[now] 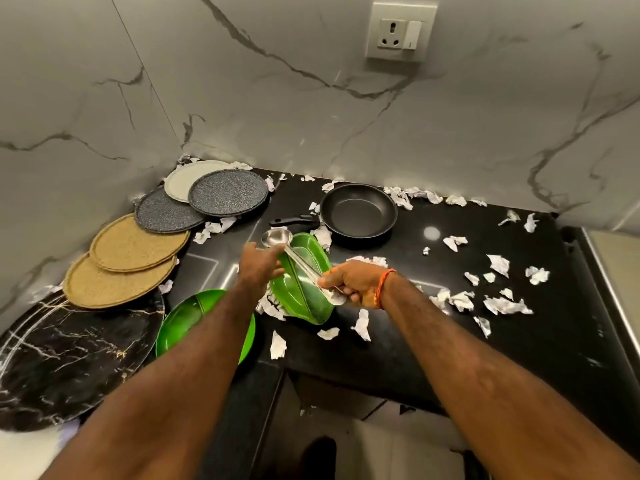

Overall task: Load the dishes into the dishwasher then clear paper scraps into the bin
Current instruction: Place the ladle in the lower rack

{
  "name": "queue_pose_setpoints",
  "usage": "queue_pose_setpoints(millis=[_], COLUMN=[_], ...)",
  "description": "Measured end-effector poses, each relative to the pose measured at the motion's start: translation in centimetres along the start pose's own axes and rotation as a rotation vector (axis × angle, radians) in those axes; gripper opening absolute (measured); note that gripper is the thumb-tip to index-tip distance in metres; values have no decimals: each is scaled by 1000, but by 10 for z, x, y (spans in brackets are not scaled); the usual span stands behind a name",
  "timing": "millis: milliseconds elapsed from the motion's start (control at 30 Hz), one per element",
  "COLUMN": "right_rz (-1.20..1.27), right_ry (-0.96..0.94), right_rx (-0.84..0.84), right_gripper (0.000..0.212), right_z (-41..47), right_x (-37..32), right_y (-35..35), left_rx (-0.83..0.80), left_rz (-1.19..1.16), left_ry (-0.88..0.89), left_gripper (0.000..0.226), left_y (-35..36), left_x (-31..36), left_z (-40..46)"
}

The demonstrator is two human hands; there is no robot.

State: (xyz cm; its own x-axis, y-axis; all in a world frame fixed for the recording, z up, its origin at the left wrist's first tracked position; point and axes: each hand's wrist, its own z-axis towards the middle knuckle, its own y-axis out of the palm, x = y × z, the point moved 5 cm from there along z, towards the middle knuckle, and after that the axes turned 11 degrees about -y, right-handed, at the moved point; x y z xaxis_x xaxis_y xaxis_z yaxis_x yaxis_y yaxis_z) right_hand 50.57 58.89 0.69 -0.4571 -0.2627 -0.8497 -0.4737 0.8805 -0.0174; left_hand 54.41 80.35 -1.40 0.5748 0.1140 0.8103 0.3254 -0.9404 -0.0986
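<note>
Counter space is tight: the black stone worktop (485, 341) ends at marble walls behind and left, with its front edge just under the forearms. Torn white paper scraps (504, 304) litter the right half. Right hand (353, 284) grips the handle of the long steel ladle (277, 238), held over the green leaf-shaped plate (308, 299). Left hand (259, 263), fingers loosely extended, touches the ladle just below its bowl. The black frying pan (358, 209) sits just behind, near the back wall.
</note>
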Motion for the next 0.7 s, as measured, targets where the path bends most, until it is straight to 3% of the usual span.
queue_pose_setpoints(millis=[133,267,467,633,700], right_rz=[-118,-277,-473,-468,-419], right_ry=[-3,-53,-103,-100,-95], right_rx=[-93,-29,278,449,498], right_gripper=[8,12,18,16,12], right_z=[-37,-84,-183,-290,-331], right_x=[30,55,122,187,218], right_y=[-1,-11,-84,-129,-140], left_rx=[-108,-239,-503,-702,-799], left_rz=[-197,-284,-128,86,166], left_ry=[-113,-101,-180,-153,-142], left_gripper=[50,23,71,35,34], left_y=[5,20,87,190,236], left_x=[-28,-45,-64,-89,-105], left_z=[-35,-82,-150,-227,-263])
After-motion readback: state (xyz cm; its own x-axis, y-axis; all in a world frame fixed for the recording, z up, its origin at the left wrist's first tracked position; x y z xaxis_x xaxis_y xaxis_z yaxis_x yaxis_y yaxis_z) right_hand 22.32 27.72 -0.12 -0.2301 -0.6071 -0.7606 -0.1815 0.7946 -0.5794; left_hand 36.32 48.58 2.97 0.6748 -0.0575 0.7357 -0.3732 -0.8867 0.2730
